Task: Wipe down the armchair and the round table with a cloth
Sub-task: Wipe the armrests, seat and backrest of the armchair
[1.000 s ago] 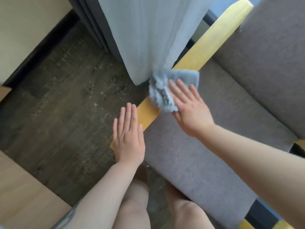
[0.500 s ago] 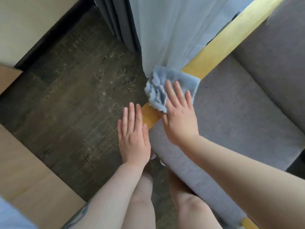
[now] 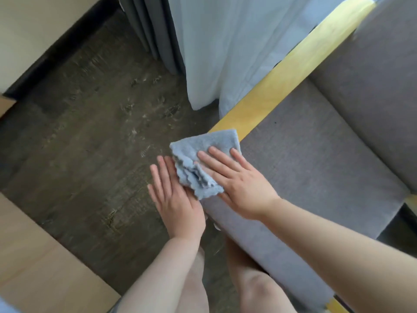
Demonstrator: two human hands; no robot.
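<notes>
Head view, looking down: right hand [image 3: 239, 181] laid flat, fingers straight, pressing a crumpled pale-blue microfibre cloth [image 3: 198, 159] onto the near end of the yellow wooden armrest [image 3: 282, 84] of a grey upholstered armchair [image 3: 327, 159]. Cloth bunched over the armrest's front end, its scalloped edge hanging toward the left hand [image 3: 173, 195]. Left hand released, fingers straight and together, just beside the cloth, with the cloth's loose corner overlapping its inner edge; contact with the armrest underneath hidden. Armrest running diagonally up and away to the top right, bare beyond the cloth. Grey seat cushion [image 3: 304, 177] to the right of the armrest, grey back cushion [image 3: 383, 75] at the far right. Sheer white curtain [image 3: 225, 53] hanging down just beside the armrest's outer side, darker grey pleated drape [image 3: 155, 35] next to it. Dark worn wood-grain floor [image 3: 90, 132] below. Light wooden surface [image 3: 33, 263] at the lower left corner. Bare knees [image 3: 255, 281] at the bottom edge, against the seat front.
</notes>
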